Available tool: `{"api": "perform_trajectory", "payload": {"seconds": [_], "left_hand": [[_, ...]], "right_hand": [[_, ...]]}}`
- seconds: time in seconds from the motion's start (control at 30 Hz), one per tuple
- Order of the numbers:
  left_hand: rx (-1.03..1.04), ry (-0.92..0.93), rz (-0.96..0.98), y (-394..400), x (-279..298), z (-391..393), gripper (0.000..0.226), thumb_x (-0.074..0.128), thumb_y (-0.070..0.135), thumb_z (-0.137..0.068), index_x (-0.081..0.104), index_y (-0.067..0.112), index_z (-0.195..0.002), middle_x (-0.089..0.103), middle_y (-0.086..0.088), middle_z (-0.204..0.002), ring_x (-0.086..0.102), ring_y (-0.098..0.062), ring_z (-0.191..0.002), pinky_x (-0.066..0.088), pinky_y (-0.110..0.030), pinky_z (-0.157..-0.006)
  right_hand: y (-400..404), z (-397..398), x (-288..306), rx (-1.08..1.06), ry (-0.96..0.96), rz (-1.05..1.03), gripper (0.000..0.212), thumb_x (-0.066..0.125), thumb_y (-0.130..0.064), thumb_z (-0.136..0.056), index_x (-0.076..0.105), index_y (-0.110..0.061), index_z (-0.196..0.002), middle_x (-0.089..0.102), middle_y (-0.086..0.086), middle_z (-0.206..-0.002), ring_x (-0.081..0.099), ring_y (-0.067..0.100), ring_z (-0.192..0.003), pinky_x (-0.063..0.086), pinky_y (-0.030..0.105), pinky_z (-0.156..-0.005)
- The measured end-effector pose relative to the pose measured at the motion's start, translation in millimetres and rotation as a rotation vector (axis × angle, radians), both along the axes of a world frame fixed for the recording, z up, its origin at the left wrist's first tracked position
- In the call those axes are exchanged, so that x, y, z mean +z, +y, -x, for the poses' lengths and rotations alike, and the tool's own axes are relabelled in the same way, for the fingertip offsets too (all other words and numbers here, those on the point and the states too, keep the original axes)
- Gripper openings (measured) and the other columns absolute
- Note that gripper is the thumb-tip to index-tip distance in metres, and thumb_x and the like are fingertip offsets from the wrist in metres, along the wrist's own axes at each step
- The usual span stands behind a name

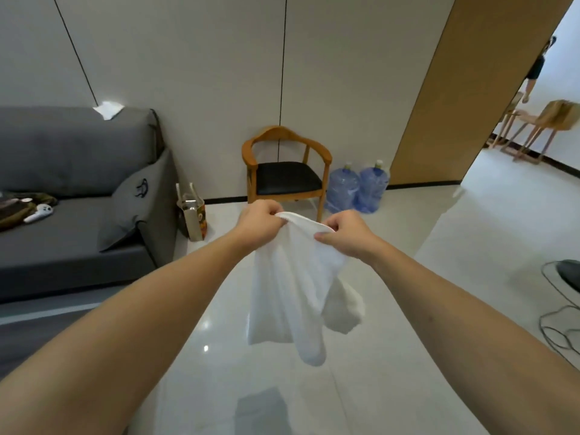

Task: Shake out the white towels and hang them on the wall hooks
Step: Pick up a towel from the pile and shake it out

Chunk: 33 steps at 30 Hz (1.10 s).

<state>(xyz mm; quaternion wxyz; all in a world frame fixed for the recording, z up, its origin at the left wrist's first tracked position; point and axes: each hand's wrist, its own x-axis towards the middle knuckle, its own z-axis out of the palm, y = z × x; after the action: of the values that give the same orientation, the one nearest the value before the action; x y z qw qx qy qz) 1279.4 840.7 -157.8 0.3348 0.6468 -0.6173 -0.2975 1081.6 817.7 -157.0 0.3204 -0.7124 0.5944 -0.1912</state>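
Both arms reach forward over the glossy pale floor point(408, 309), and a white towel point(292, 293) hangs between the hands in front of the wooden armchair point(284, 171). The left hand point(260, 224) has its fingers curled round one end of the towel's top edge; the right hand point(345, 235) pinches the other end between thumb and curled fingers. The short stretch of edge between them arches slightly, and the rest of the cloth drops in loose folds, clear of the floor, with one bunched corner hanging below the right hand.

The armchair, with its dark seat, stands against the pale panelled wall point(188, 73). Just right of the armchair two blue water jugs point(357, 191) sit on the floor, touching each other. Left of the armchair a paper bag point(194, 218) stands beside the end of a grey sofa point(78, 183); its print is too blurred to read. On the sofa's backrest lies another white cloth point(108, 109), and on its seat a white controller point(39, 212) next to dark clothing. Far right of the armchair, through a doorway, pale wooden furniture point(539, 127) and part of another person point(535, 70) show.
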Motion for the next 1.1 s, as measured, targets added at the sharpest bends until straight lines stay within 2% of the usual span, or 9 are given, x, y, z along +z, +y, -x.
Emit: {"api": "perform_trajectory", "payload": {"seconds": [0.17, 0.27, 0.4, 0.53, 0.7, 0.8, 0.9, 1.0, 1.1], "left_hand": [[-0.122, -0.025, -0.123, -60, -3, -32, 0.027, 0.067, 0.021, -0.089, 0.063, 0.026, -0.115, 0.064, 0.001, -0.106, 0.063, -0.017, -0.099, 0.057, -0.036, -0.084], [-0.083, 0.079, -0.147, -86, 2, -45, 0.038, 0.07, 0.029, -0.088, 0.06, 0.02, -0.123, 0.067, -0.001, -0.105, 0.066, -0.017, -0.096, 0.06, -0.032, -0.075], [0.259, 0.156, -0.052, -113, 19, -87, 0.021, 0.064, 0.038, -0.091, 0.073, 0.02, -0.098, 0.073, -0.01, -0.094, 0.071, -0.023, -0.085, 0.061, -0.044, -0.07], [0.479, 0.204, 0.021, -116, 32, -143, 0.026, 0.062, 0.04, -0.094, 0.074, 0.018, -0.09, 0.075, -0.005, -0.09, 0.072, -0.02, -0.085, 0.059, -0.034, -0.073], [0.65, 0.235, 0.05, -83, 29, -203, 0.014, 0.065, 0.025, -0.091, 0.07, 0.014, -0.097, 0.071, -0.015, -0.098, 0.067, -0.023, -0.089, 0.058, -0.046, -0.081], [0.772, 0.244, 0.049, -44, 26, -243, 0.017, 0.066, 0.037, -0.09, 0.073, 0.024, -0.1, 0.075, 0.001, -0.091, 0.071, -0.016, -0.086, 0.061, -0.036, -0.069], [0.96, 0.221, 0.098, -2, 22, -290, 0.016, 0.064, 0.039, -0.092, 0.073, 0.027, -0.098, 0.074, 0.009, -0.083, 0.071, -0.01, -0.078, 0.052, -0.022, -0.054], [1.152, 0.145, 0.156, 42, 21, -341, 0.024, 0.062, 0.041, -0.093, 0.072, 0.024, -0.107, 0.072, 0.003, -0.097, 0.067, -0.018, -0.091, 0.051, -0.028, -0.063], [1.343, 0.071, 0.222, 99, 25, -394, 0.019, 0.058, 0.04, -0.092, 0.072, 0.027, -0.091, 0.071, -0.002, -0.094, 0.065, -0.024, -0.095, 0.055, -0.043, -0.083]], "right_hand": [[-84, -53, 9, 0.068, -0.198, 0.133, 0.011, 0.072, -0.029, -0.087, 0.074, -0.024, -0.077, 0.069, -0.004, -0.074, 0.067, 0.013, -0.075, 0.053, 0.023, -0.056], [-122, -104, 27, 0.215, -0.324, 0.153, 0.015, 0.083, -0.032, -0.075, 0.075, -0.02, -0.077, 0.07, 0.0, -0.077, 0.067, 0.013, -0.077, 0.058, 0.029, -0.065], [-164, -144, 32, 0.366, -0.489, 0.001, 0.027, 0.081, -0.029, -0.079, 0.073, -0.015, -0.1, 0.072, 0.004, -0.093, 0.069, 0.018, -0.089, 0.059, 0.03, -0.074], [-194, -195, 19, 0.496, -0.509, -0.171, 0.023, 0.068, -0.022, -0.092, 0.069, -0.006, -0.11, 0.072, 0.012, -0.103, 0.07, 0.025, -0.095, 0.059, 0.042, -0.085], [-181, -292, 20, 0.716, -0.433, -0.105, 0.028, 0.067, -0.032, -0.091, 0.069, -0.021, -0.066, 0.061, 0.001, -0.069, 0.054, 0.015, -0.068, 0.044, 0.028, -0.059], [-163, -346, 18, 0.887, -0.304, -0.165, 0.021, 0.068, -0.04, -0.087, 0.073, -0.022, -0.077, 0.068, 0.001, -0.077, 0.064, 0.016, -0.075, 0.051, 0.028, -0.064], [-144, -399, 15, 1.065, -0.221, -0.171, 0.04, 0.072, -0.042, -0.082, 0.072, -0.004, -0.091, 0.069, 0.015, -0.084, 0.066, 0.019, -0.073, 0.053, 0.033, -0.066], [-115, -456, 14, 1.141, -0.142, -0.099, 0.04, 0.071, -0.044, -0.082, 0.068, -0.004, -0.081, 0.066, 0.013, -0.077, 0.065, 0.022, -0.069, 0.05, 0.034, -0.063], [-84, -518, 14, 1.193, -0.123, -0.007, 0.036, 0.073, -0.041, -0.081, 0.059, -0.009, -0.07, 0.05, 0.006, -0.067, 0.05, 0.018, -0.061, 0.036, 0.032, -0.057]]}}
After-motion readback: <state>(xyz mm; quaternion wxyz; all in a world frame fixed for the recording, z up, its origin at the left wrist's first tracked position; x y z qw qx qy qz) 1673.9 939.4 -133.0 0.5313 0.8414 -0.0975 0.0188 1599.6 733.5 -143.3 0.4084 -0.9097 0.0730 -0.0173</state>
